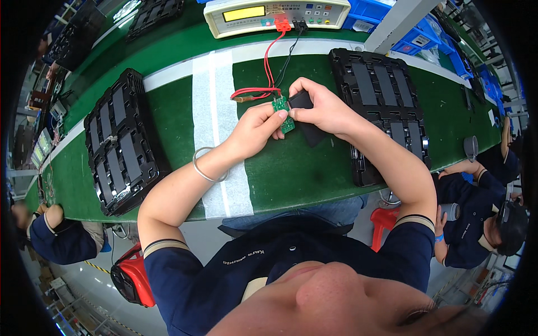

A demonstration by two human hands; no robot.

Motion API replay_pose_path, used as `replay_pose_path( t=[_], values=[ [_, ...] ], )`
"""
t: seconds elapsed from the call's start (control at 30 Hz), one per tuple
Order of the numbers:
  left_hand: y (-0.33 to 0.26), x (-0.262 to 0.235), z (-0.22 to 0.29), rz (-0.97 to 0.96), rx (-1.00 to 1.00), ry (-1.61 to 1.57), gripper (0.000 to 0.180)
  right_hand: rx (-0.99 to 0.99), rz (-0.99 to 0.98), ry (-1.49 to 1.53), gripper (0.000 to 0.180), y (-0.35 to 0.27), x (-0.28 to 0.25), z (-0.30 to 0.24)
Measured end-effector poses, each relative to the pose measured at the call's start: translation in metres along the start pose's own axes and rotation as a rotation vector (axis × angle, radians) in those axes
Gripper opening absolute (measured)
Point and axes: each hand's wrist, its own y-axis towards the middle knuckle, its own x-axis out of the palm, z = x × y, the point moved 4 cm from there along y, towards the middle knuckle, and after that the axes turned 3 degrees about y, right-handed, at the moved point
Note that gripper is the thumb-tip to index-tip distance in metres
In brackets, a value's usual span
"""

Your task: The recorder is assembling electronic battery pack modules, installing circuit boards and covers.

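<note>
My left hand pinches a small green circuit board, its thumb lying across the board's face. Close beside it, my right hand is closed on a flat black piece, which I cannot name more exactly; its fingertips meet the board's right edge. Another flat black part shows under the right hand. Red and black wires run from the board's top end up to a bench tester with a lit yellow display. Whether the wires are fixed to the board or just touch it cannot be made out.
Black trays with grey strips stand on the green bench: a left tray and a right tray. A pale strip crosses the bench. Blue bins and a metal post are at back right. People sit at both sides.
</note>
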Motion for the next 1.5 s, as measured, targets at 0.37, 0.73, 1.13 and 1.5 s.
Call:
replay_pose_path(
  t=[0.37, 0.73, 1.13, 1.5],
  values=[
    [0.002, -0.004, -0.004, 0.037, 0.004, 0.002, 0.027, -0.028, 0.038, -0.072, 0.021, -0.003, -0.002, -0.005],
    [-0.001, 0.000, -0.002, 0.033, 0.048, 0.068, 0.027, -0.227, 0.345, -0.219, 0.021, -0.101, -0.083, -0.051],
    [-0.004, 0.002, 0.000, 0.049, 0.072, 0.153, 0.026, -0.411, 0.517, -1.007, 0.033, -0.146, -0.088, -0.011],
    [-0.003, 0.006, 0.002, 0.055, 0.074, 0.153, 0.024, 0.237, 0.898, -1.005, 0.041, -0.214, -0.190, 0.030]
  ],
)
